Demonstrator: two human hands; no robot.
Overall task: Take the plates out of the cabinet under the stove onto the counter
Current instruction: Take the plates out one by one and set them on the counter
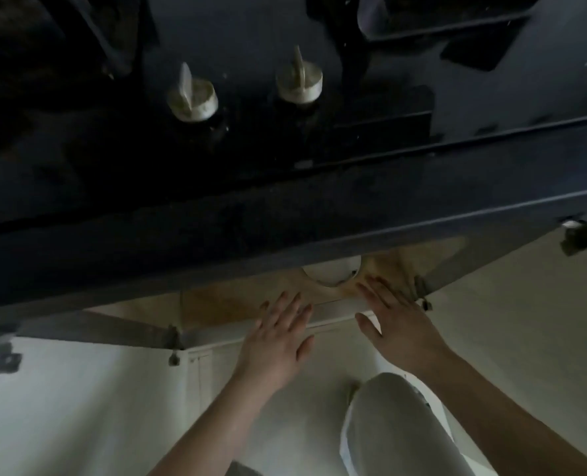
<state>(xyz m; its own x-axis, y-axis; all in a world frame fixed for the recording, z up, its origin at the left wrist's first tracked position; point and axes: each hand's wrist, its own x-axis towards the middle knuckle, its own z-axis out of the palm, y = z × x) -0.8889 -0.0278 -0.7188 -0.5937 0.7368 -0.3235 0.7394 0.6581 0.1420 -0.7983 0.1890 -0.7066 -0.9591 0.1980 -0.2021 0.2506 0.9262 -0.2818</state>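
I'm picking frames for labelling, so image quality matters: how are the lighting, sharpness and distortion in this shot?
Head view: the stove top is very dark, with only its two knobs catching light; the cabinet shelf and the white plate are dimly lit and soft; both the left hand and right hand look slightly blurred; wide-angle distortion bends the counter edge.

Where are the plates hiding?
The plates peek out just under the stove's front edge, inside the open cabinet, just beyond the right hand.

The plates (331, 274) lie mostly hidden behind the counter (285, 231) edge (only a white rim shows).
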